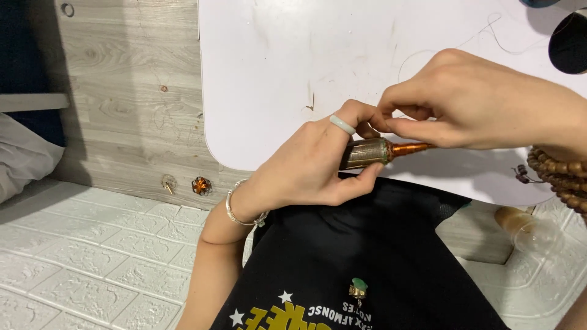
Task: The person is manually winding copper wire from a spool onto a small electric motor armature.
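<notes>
**A:** Which step am I looking at here?

**B:** From my seat it reads as winding or dressing work on a small motor armature (365, 153). My left hand (306, 168) has its fingers curled round the laminated metal core, thumb underneath, clamped on it. My right hand (483, 104) comes in from the other side, thumb and forefinger pinched together at the top of the core, just where the copper winding (408, 148) begins. I judge they nip a fine wire, but the strand is too thin to make out

**A:** And where does the piece sit?

**B:** In the air, just over the near edge of the white bench (275, 73), above my lap and the black shirt (367, 263). It lies roughly level, copper end pointing towards my right wrist

**A:** What does the next move call for?

**B:** As I judge it, a steady left grip so the core does not roll, and a light, even pull from the right fingertips; too much force could snap a thin strand

**A:** How does the piece look?

**B:** A short ribbed steel-grey drum, a greenish band at its shoulder, then a tapering cone of bright orange copper. Two small spare parts lie on the grey wooden floor (122, 122) below: a brass-coloured one (167, 182) and a coppery one (200, 185)
</notes>
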